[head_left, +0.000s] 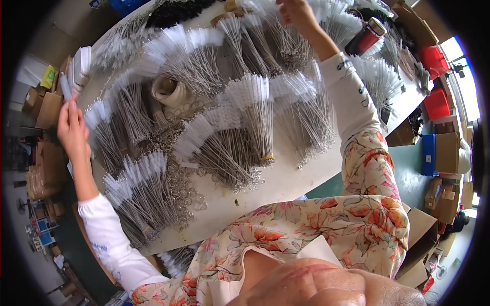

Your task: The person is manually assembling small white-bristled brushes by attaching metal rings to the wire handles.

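Note:
Out at the left edge of the table, my left hand (75, 130) is closed with a small white-bristled brush (65, 87) at its fingertips. My right arm stretches to the far side, where my right hand (298, 16) has its fingers curled over the bundles of brushes. Whatever those fingers hold, if anything, is hidden. Between my arms lie many thin wire-handled brushes with white bristles, fanned out in piles. One tied bundle of brushes (260, 117) sits near the middle, beside a wide fan of brushes (214, 137). Loose wire rings (186, 191) are heaped near the left piles.
Among the brushes stands a roll of tape (166, 89). A red and black flask (366, 36) is at the far right of the table (311, 178). Red bins (434, 61), a blue crate (427, 155) and cardboard boxes (51, 109) line the sides. White stacked sheets (80, 64) are near my left hand.

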A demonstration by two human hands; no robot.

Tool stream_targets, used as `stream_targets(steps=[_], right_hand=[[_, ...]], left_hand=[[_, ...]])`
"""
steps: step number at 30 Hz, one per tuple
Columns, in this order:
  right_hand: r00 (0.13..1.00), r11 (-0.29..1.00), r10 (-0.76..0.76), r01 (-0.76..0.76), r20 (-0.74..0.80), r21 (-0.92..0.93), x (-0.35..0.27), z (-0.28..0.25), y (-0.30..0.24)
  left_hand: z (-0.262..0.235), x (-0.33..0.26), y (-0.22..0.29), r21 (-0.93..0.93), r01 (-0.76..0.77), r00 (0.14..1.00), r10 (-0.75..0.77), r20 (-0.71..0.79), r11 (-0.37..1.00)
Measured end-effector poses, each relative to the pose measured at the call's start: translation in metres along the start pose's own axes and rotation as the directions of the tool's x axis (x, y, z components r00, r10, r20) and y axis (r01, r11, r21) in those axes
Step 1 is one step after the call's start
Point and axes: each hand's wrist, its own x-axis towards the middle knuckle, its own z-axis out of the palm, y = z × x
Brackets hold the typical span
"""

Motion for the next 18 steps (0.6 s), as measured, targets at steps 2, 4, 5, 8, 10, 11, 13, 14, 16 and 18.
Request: stream_targets(steps=[2,4,5,8,10,11,13,14,16,18], right_hand=[[0.995,0.989,-0.095,0.095,-0.005,0.115,0.011,-0.014,0.006],[0.971,0.794,0.021,-0.162,-0.239,-0.586,0.007,-0.005,0.001],[0.973,0.798,0.016,-0.151,-0.230,-0.583,0.006,0.006,-0.004],[0.923,0.413,0.049,-0.367,-0.383,-0.833,0.009,0.032,-0.009],[0.924,0.412,0.061,-0.367,-0.377,-0.834,0.016,0.024,0.002],[0.924,0.413,0.083,-0.372,-0.372,-0.831,0.018,0.021,0.006],[0.943,0.493,0.091,-0.322,-0.320,-0.808,0.017,0.021,0.000],[0.920,0.586,0.080,-0.354,-0.383,-0.729,0.012,0.020,-0.007],[0.885,0.701,-0.064,-0.289,-0.462,-0.652,0.003,0.017,-0.024],[0.853,0.705,-0.328,-0.065,-0.406,-0.706,-0.011,0.027,-0.063]], left_hand=[[-0.011,-0.039,0.014,-0.004,0.100,0.990,-0.100,0.102,0.995],[-0.012,-0.075,0.005,-0.043,0.204,0.963,-0.192,0.191,0.978],[-0.014,-0.096,0.008,-0.060,0.231,0.947,-0.210,0.241,0.971],[-0.015,-0.149,0.016,-0.151,0.351,0.916,-0.305,0.261,0.924],[-0.007,-0.174,0.017,-0.200,0.409,0.895,-0.348,0.281,0.890],[-0.008,-0.184,0.012,-0.193,0.423,0.887,-0.360,0.289,0.885],[-0.016,-0.198,0.002,-0.241,0.474,0.859,-0.385,0.337,0.847],[-0.016,-0.202,-0.004,-0.287,0.493,0.855,-0.397,0.333,0.821],[-0.015,-0.209,-0.008,-0.341,0.506,0.853,-0.400,0.335,0.792],[-0.003,-0.211,-0.006,-0.477,0.515,0.855,-0.391,0.340,0.712]])
